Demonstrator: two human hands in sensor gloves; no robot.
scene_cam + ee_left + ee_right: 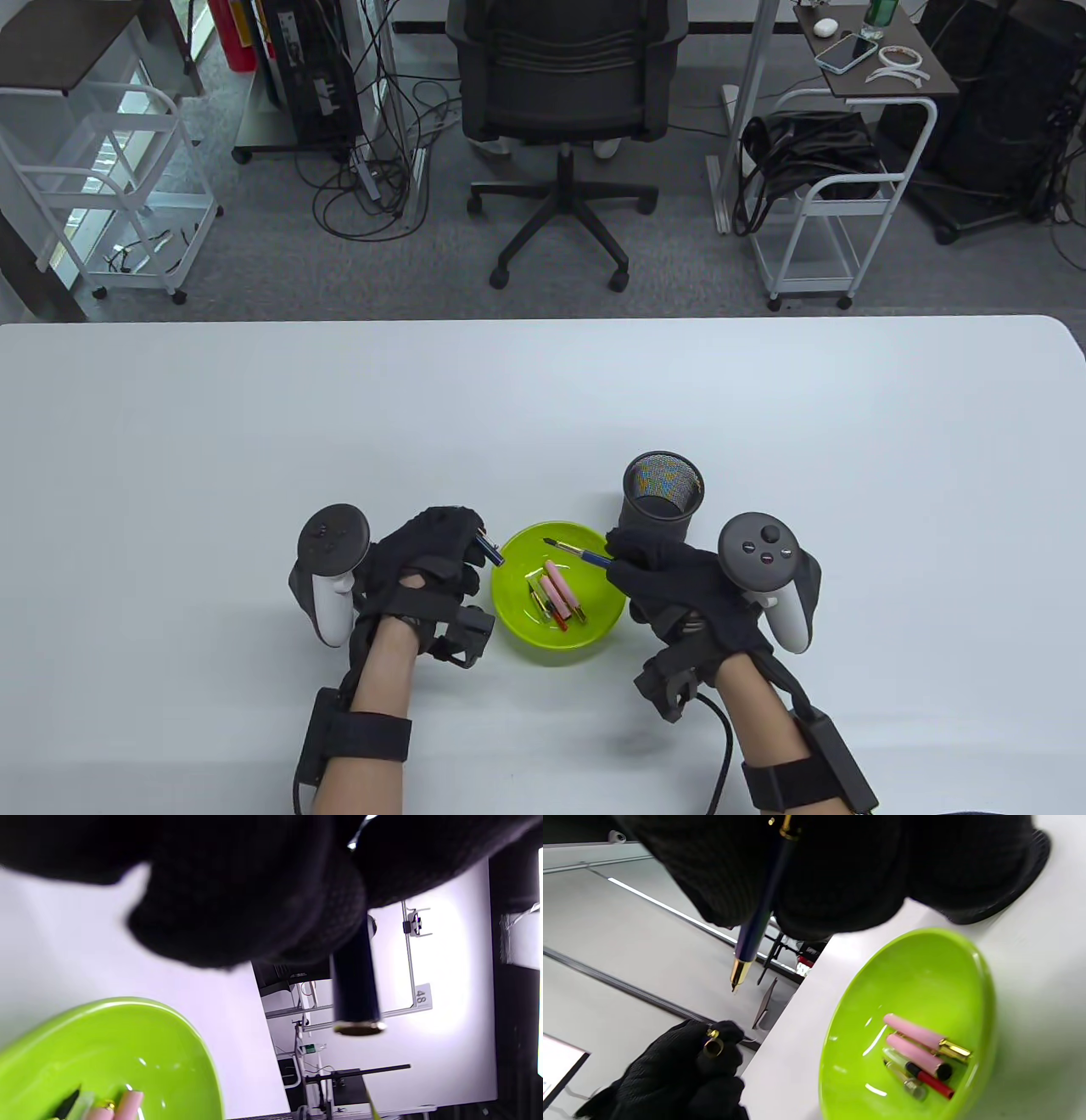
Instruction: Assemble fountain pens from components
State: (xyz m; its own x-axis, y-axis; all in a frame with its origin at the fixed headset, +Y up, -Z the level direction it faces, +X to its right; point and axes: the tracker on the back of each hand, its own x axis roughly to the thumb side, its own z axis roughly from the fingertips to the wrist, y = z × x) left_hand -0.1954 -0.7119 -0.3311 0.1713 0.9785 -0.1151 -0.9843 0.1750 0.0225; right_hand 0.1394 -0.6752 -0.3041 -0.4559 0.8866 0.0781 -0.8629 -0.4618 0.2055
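Observation:
My left hand holds a dark blue pen cap just left of the green bowl; its gold-rimmed open end shows in the left wrist view and points toward the right hand. My right hand holds a dark blue pen body with a gold nib, nib toward the left, above the bowl. The two parts are apart. The bowl holds two pink pen parts, a red-and-black part and a clear part. The left hand also shows in the right wrist view.
A black mesh pen cup stands just behind the bowl, close to my right hand. The white table stretches wide to the far side and both sides. An office chair and carts stand beyond the far edge.

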